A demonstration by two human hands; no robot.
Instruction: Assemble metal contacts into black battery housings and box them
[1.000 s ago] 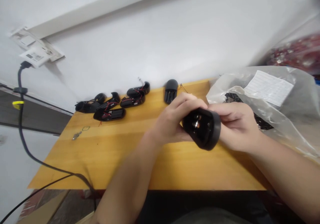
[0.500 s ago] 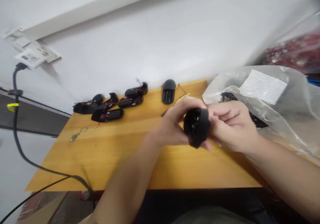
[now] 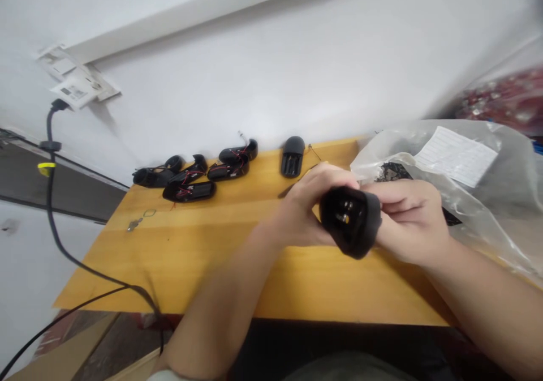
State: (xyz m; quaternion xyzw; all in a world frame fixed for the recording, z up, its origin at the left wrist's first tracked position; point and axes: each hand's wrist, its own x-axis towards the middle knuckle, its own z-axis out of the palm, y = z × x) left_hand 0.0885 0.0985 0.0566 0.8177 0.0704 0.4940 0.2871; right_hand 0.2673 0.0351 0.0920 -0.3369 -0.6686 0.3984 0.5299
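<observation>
Between my hands, above the table's right half, I hold a black plastic housing (image 3: 350,222) with its hollow end facing me. Small shiny metal contacts show inside the hollow. My left hand (image 3: 307,208) is wrapped round the housing from the left. On the other side, my right hand (image 3: 409,217) is closed against its right edge, with fingertips partly hidden. Behind my hands, a similar black housing (image 3: 292,157) with open slots stands near the wall. Several more black housings with red wires, such as this one (image 3: 189,191), lie at the table's back left.
Metal keys (image 3: 134,224) with a ring lie on the wooden table (image 3: 203,262) at left. A clear plastic bag (image 3: 496,217) with black parts and a paper label (image 3: 457,154) covers the right side. A black cable (image 3: 50,200) hangs from the wall socket.
The housing has turned so its hollow end faces me more fully, and it sits slightly farther right. Both hands keep hold. The whole view has shifted a little.
</observation>
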